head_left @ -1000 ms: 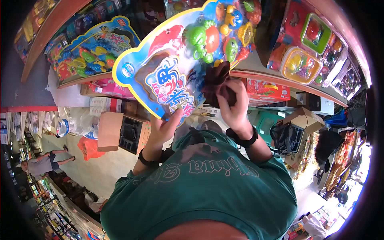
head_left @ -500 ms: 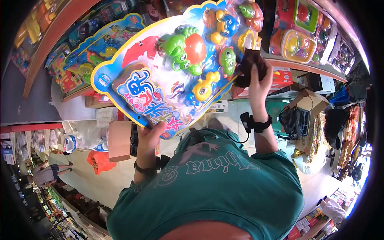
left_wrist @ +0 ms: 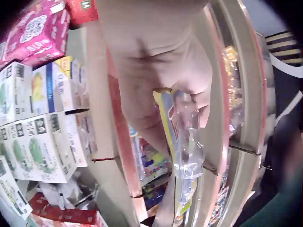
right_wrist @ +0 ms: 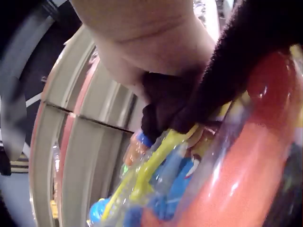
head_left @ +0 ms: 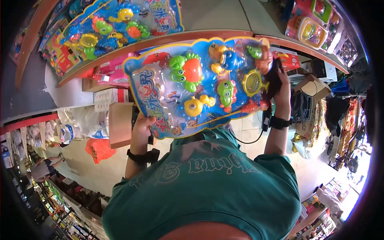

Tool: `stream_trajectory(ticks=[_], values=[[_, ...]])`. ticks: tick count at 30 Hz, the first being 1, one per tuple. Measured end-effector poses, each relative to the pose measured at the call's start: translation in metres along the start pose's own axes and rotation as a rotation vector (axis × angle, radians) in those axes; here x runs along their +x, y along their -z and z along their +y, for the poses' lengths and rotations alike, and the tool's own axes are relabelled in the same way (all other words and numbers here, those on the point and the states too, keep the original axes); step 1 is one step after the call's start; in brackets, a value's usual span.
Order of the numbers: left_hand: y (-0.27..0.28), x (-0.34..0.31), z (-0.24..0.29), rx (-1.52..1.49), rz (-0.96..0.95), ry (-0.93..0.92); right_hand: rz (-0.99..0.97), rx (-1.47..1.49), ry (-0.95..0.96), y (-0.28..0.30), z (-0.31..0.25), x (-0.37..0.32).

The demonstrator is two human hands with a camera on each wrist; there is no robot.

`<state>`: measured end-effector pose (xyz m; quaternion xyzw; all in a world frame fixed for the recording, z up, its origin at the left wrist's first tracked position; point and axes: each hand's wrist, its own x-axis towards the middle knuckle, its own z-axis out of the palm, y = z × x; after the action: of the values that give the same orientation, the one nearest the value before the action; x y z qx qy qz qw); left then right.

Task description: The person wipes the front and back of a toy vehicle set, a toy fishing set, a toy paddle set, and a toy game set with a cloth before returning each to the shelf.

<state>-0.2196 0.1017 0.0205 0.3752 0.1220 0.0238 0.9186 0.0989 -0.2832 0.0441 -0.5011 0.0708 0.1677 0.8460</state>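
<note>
A blister-packed toy set [head_left: 164, 100] with a blue, yellow-rimmed card is held up in front of the chest. Under its clear plastic are a green and orange crab [head_left: 192, 74], a yellow net [head_left: 252, 83] and several other sea animals. My left hand [head_left: 143, 125] grips its lower left corner, thumb on the front. In the left wrist view, the pack's edge [left_wrist: 168, 123] lies between thumb and fingers. My right hand [head_left: 283, 90] holds a dark brown cloth [head_left: 275, 76] at the pack's right edge. The cloth [right_wrist: 165, 99] drapes over that edge in the right wrist view.
A similar toy set [head_left: 108, 34] lies on the shelf to the left. Just beyond the held pack runs the reddish shelf edge [head_left: 200, 35]. Below stand boxes, including an open brown carton [head_left: 121, 125]. An orange bag [head_left: 100, 150] lies on the floor, and a person stands farther left.
The toy pack has come down off the shelf toward the chest and levelled out. My right hand has moved with the cloth from the pack's lower edge to its right edge.
</note>
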Motion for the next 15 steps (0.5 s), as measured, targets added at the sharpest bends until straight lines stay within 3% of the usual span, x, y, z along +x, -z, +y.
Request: stream_trajectory(ticks=[3,5,8,10,15], values=[[0.021,-0.003,-0.014,-0.058,0.027,0.174,-0.081,0.045,-0.217,0.044,0.034,-0.013],[0.016,-0.005,-0.021,0.067,0.191,0.184,-0.038,0.029,-0.255,0.057,0.052,-0.02],[0.018,0.001,-0.033,0.099,0.315,0.343,0.198,-0.142,-0.278,0.071,0.073,-0.03],[0.042,0.007,-0.052,0.109,0.359,0.507,0.251,-0.235,-0.228,0.077,0.084,-0.035],[0.057,0.022,-0.069,0.142,0.374,0.519,0.368,-0.319,-0.167,0.08,0.094,-0.037]])
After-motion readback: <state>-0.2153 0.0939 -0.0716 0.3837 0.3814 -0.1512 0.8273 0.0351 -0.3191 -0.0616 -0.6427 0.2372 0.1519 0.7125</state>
